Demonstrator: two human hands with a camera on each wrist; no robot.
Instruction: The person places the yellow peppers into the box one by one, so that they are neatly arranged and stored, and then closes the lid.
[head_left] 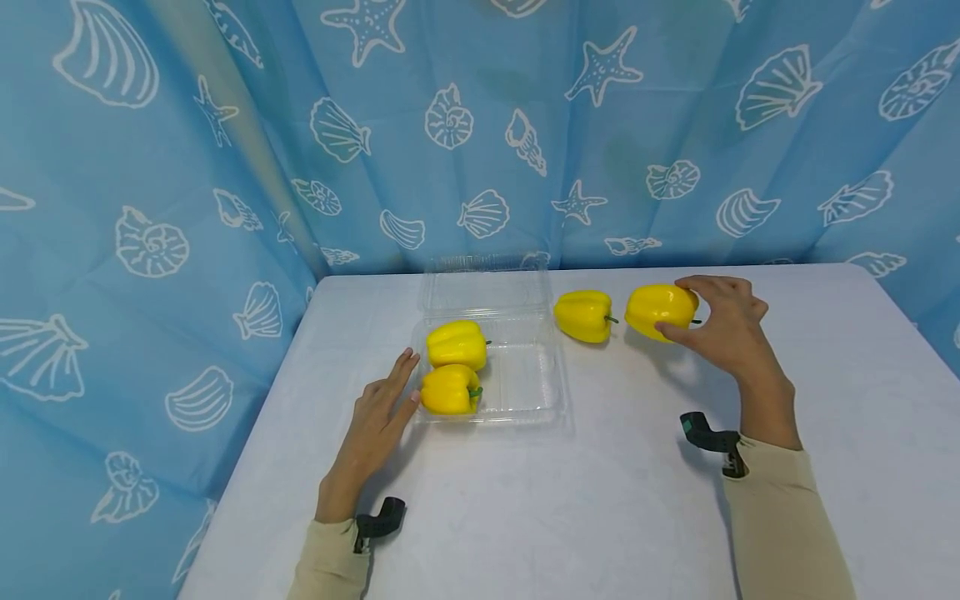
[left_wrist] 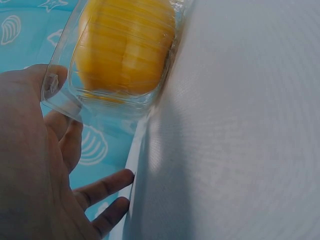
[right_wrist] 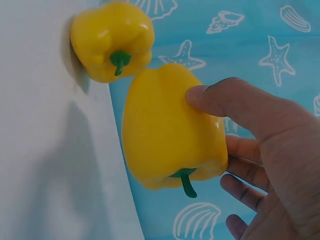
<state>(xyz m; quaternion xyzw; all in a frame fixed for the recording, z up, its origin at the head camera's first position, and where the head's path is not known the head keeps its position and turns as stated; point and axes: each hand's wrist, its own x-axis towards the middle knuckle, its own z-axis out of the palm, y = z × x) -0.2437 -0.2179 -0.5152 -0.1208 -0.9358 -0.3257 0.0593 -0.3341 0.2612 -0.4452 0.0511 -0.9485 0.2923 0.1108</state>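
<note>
My right hand [head_left: 723, 325] grips a yellow bell pepper [right_wrist: 172, 130] between thumb and fingers, and the right wrist view shows it raised off the table. Its green stem points back toward the palm side. Just left of it, another yellow bell pepper [head_left: 583, 317] lies on the table. Two more yellow bell peppers, a rear one [head_left: 456, 344] and a front one [head_left: 447, 390], sit side by side in the left half of a clear plastic clamshell box [head_left: 521, 379]. My left hand [head_left: 378, 417] rests at the box's left rim, thumb at the edge and fingers extended.
The box's clear lid [head_left: 487, 290] is folded back toward the rear of the white-covered table [head_left: 525, 508]. A blue curtain [head_left: 480, 125] with shell and starfish prints hangs behind and at the left. Both wrists carry a black camera mount [head_left: 381, 518].
</note>
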